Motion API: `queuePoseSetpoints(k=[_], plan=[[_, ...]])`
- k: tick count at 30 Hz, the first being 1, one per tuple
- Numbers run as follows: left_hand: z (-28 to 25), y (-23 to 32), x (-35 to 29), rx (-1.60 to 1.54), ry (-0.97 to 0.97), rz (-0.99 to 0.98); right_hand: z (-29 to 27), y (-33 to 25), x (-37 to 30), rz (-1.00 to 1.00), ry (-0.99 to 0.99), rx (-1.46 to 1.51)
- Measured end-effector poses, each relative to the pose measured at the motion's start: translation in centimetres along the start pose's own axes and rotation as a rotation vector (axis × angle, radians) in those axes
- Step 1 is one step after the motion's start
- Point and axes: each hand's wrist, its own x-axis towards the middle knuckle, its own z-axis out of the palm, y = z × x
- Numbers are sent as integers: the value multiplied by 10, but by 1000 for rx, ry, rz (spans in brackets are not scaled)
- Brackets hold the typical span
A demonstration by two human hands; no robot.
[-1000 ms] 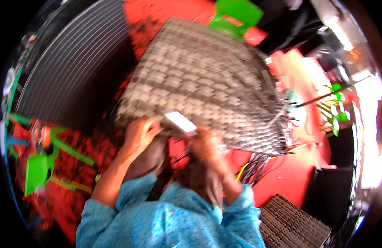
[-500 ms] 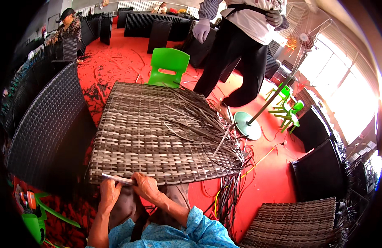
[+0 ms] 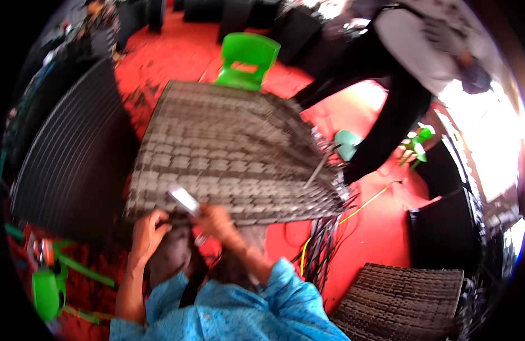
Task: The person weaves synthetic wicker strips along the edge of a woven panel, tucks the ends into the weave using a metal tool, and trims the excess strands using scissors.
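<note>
The person's right hand (image 3: 216,220) has its grip closed around a flat, pale, metallic-looking tool (image 3: 184,200), which shows over the near-left part of a large grey-brown woven panel (image 3: 217,165); contact between them cannot be told. The left hand (image 3: 143,238) is at the panel's near edge, fingers bent; blur hides whether its grip grasps anything. Loose dark strands (image 3: 319,250) hang beside the panel's near-right corner. A bright green plastic chair (image 3: 248,54) stands beyond the far edge, on the red floor (image 3: 370,238).
</note>
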Motion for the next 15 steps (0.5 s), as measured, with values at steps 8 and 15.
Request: queuePoseSetpoints(k=[8,15], plan=[[-87,-24,-36,494,60,34,-167,108,-88,497,734,92],[-129,-6,-26,540,46,289,-291,288,-311,413,1147,124]])
